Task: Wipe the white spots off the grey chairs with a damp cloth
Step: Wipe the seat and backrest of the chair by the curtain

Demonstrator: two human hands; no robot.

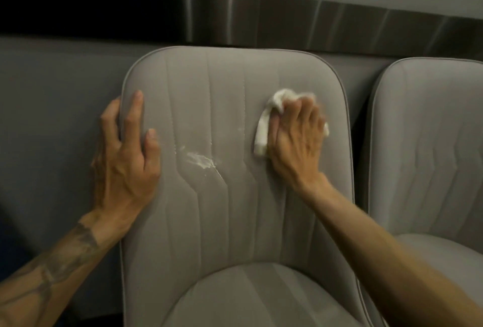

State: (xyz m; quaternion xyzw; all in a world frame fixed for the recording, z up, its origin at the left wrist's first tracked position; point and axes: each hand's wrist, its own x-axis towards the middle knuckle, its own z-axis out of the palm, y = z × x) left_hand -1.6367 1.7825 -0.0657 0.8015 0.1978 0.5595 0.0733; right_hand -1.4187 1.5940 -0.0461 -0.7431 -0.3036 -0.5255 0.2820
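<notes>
Right hand: our right hand lies palm-down on the backrest, fingers curled over the bunched white cloth and pressing it against the upper right panel.
Left hand: our left hand holds nothing but the chair; its fingers are spread and wrapped round the left edge of the backrest, bracing it.
Chair in hand: the grey chair faces us, seat at the bottom of the view.
Done: we judge the patch under and around the cloth nearly clean, with only a faint trace.
Left: a white smear sits mid-backrest between our hands, untouched, plus small flecks along a seam.
Neighbour: a second grey chair stands just beside on the right; no spots show on it.
Behind: a grey wall panel and a dark metal strip.
Obstacles: we see nothing in the way.
</notes>
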